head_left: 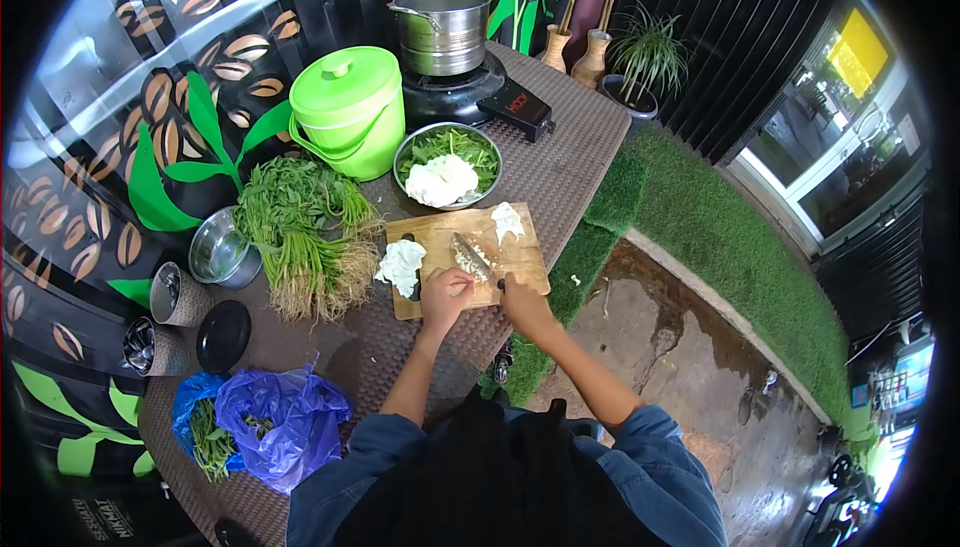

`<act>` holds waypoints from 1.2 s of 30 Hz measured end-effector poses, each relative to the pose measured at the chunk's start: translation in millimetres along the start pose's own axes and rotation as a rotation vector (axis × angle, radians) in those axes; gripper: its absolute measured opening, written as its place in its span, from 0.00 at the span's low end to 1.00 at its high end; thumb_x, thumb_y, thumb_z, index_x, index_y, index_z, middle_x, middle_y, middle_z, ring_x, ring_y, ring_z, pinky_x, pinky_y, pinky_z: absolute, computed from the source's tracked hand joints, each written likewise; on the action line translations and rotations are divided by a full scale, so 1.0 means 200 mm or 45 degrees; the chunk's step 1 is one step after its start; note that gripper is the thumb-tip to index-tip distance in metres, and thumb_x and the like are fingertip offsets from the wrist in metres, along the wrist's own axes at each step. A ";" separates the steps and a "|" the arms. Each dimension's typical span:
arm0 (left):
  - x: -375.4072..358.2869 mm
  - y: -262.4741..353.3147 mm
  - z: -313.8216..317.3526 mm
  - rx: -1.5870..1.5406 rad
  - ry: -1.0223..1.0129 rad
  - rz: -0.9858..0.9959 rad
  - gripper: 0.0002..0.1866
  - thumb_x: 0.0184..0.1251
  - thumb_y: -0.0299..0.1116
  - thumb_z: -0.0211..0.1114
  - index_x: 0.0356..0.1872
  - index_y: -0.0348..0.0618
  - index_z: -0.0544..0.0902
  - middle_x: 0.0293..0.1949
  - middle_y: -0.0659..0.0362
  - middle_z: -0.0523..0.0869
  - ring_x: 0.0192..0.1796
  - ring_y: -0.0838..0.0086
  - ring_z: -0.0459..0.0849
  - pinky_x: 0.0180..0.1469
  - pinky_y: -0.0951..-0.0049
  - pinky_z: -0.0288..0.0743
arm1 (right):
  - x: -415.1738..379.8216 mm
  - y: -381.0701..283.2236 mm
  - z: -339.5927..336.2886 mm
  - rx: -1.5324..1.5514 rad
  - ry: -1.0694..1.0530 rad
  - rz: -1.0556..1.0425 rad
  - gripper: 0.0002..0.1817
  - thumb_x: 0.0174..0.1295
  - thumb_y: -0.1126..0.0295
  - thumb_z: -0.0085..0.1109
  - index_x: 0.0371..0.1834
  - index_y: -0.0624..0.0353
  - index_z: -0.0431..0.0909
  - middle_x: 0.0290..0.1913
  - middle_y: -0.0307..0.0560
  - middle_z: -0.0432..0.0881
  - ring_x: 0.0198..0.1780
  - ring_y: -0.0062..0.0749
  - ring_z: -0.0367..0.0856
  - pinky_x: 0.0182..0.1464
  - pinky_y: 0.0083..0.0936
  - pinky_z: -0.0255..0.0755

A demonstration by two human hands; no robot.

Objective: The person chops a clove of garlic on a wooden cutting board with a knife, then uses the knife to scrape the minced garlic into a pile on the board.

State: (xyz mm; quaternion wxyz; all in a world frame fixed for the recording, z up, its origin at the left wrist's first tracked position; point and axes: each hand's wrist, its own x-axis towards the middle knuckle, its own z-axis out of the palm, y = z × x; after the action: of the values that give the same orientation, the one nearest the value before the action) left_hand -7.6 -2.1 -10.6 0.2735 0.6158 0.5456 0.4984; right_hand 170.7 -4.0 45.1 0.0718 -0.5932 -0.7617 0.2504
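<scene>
A wooden cutting board (430,299) lies on the woven table, with small pale chopped pieces (482,249) on it. My right hand (525,304) is wrapped round the handle of a knife (469,254), its blade pointing up and left over the pieces. Close to the blade, my left hand (447,297) has its fingers pinched together; what they hold is too small to name. A crumpled white tissue (402,265) sits at the board's left edge, another white piece (507,220) at its top right. Beyond the board stands a metal bowl (402,169) of green leaves (478,150) and white tissue.
Rooted greens (300,217) lie left of the board, beside a metal bowl (222,250). Behind are a green bucket (350,107) and a pot (445,37) on a stove (440,97). Blue bags (290,422), a black lid (223,336) and two utensil cups (180,297) stand left.
</scene>
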 end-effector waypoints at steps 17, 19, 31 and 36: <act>-0.02 0.03 0.00 0.069 0.040 -0.047 0.05 0.52 0.25 0.73 0.31 0.40 0.86 0.31 0.59 0.84 0.36 0.74 0.86 0.41 0.75 0.77 | 0.05 -0.05 0.08 -0.194 0.108 -0.012 0.12 0.62 0.72 0.48 0.45 0.66 0.63 0.31 0.66 0.82 0.36 0.58 0.85 0.35 0.46 0.80; 0.00 0.04 -0.01 0.032 0.047 0.034 0.05 0.53 0.24 0.72 0.31 0.40 0.86 0.30 0.59 0.84 0.35 0.74 0.86 0.41 0.74 0.77 | 0.01 -0.06 0.04 -0.152 0.123 0.016 0.11 0.62 0.71 0.49 0.43 0.64 0.65 0.31 0.65 0.83 0.36 0.57 0.85 0.37 0.47 0.79; -0.02 0.06 -0.03 -0.121 -0.012 -0.008 0.09 0.60 0.20 0.66 0.42 0.31 0.83 0.37 0.55 0.88 0.41 0.72 0.88 0.46 0.75 0.81 | 0.13 0.09 0.02 0.646 -0.137 -0.114 0.14 0.68 0.62 0.49 0.40 0.63 0.66 0.17 0.51 0.75 0.12 0.35 0.75 0.11 0.33 0.65; -0.01 0.14 0.03 -0.039 0.155 0.083 0.24 0.60 0.26 0.69 0.58 0.32 0.75 0.58 0.49 0.79 0.62 0.65 0.77 0.60 0.67 0.73 | -0.05 0.04 -0.09 1.446 -0.452 0.145 0.09 0.69 0.65 0.46 0.35 0.59 0.65 0.11 0.34 0.62 0.08 0.17 0.58 0.09 0.20 0.54</act>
State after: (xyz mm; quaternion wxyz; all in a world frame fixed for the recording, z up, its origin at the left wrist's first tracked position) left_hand 8.3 -9.5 11.7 0.2328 0.5975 0.5331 0.5518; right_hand 188.2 -7.0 59.7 0.2357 -0.4510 -0.4762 0.7172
